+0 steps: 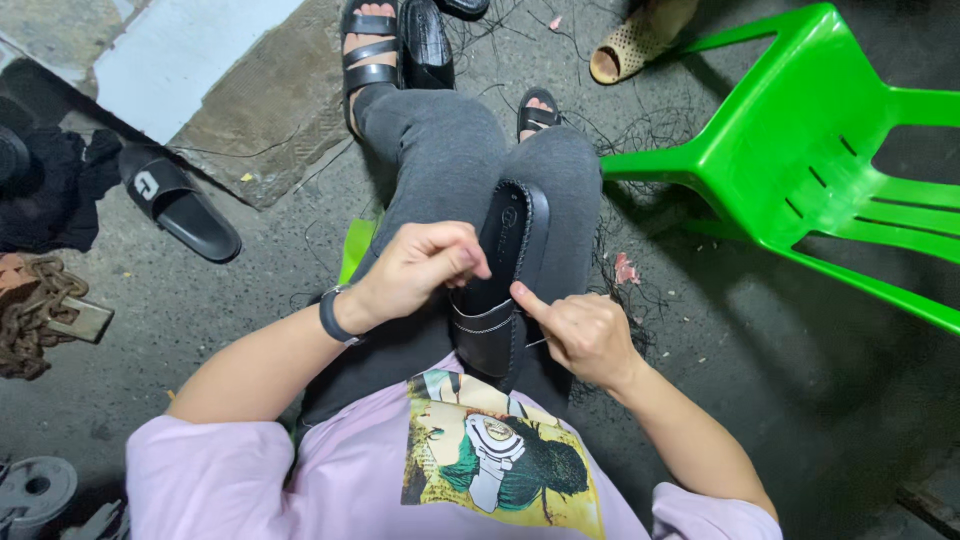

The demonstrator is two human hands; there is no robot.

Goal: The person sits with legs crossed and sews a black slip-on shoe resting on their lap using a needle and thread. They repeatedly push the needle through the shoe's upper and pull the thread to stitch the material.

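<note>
Two hands at one black sandal (505, 285) lying across the lap, toe end away from the body. Left hand (420, 268) curled above its strap, fingertips pinched together on something too fine to make out. Right hand (583, 332) loosely fisted, thumb pressed on the sandal's stitched edge. Heel end hidden between hands and shirt (440, 470). Green plastic chair (800, 150) cut off at right.

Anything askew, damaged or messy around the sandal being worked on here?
Yes. Loose dark thread scraps litter the floor around the knees, and a green plastic chair lies tipped on its side. The black sandal on the lap, between left hand and right hand, looks undamaged.
</note>
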